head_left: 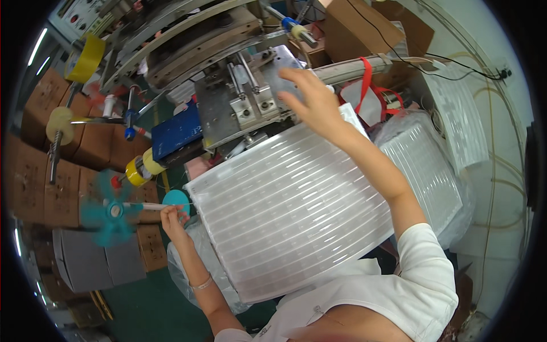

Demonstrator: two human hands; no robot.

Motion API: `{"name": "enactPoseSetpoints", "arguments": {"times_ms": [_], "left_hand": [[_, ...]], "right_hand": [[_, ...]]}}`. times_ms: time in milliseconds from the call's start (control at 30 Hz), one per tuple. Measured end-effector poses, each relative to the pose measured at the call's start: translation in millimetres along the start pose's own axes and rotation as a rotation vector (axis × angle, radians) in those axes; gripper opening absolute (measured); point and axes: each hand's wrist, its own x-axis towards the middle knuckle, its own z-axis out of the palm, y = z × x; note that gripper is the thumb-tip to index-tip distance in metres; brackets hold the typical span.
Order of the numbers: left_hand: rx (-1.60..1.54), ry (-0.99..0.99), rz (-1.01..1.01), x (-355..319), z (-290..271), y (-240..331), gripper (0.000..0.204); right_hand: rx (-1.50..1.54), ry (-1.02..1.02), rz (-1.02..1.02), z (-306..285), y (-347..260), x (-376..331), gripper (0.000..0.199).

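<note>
A large translucent ribbed plastic tray [285, 211] lies tilted in front of me, its rows running across it. My left hand [174, 221] is beside the tray's far left edge, its fingers curled together in a pinch; whatever is between them is too small to make out. Beyond the tray's far edge, my right hand [312, 102] is raised with its fingers apart and holds nothing. It hovers over the right side of a metal machine bed [213, 117], near a fixture with two metal rods [245, 74].
A teal fan [114, 210] with blurred blades stands left, a round teal disc [176, 199] close to my left hand. A blue block [178, 132] adjoins the machine. More ribbed trays in clear plastic [424, 168] sit right. Cardboard boxes [60, 185] are stacked left.
</note>
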Motion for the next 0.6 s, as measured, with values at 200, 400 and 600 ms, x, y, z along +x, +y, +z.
{"name": "enactPoseSetpoints", "arguments": {"times_ms": [200, 400, 600], "left_hand": [[0.319, -0.228, -0.063, -16, -10, -30, 0.026], [0.297, -0.213, -0.006, -13, 3, -57, 0.029], [0.212, -0.224, -0.072, -16, 7, -55, 0.029]], "right_hand": [[-0.209, -0.263, 0.602, -119, 87, -100, 0.030], [-0.123, -0.571, 0.934, -158, 74, -185, 0.032], [-0.055, -0.460, 0.890, -170, 59, -187, 0.029]]}}
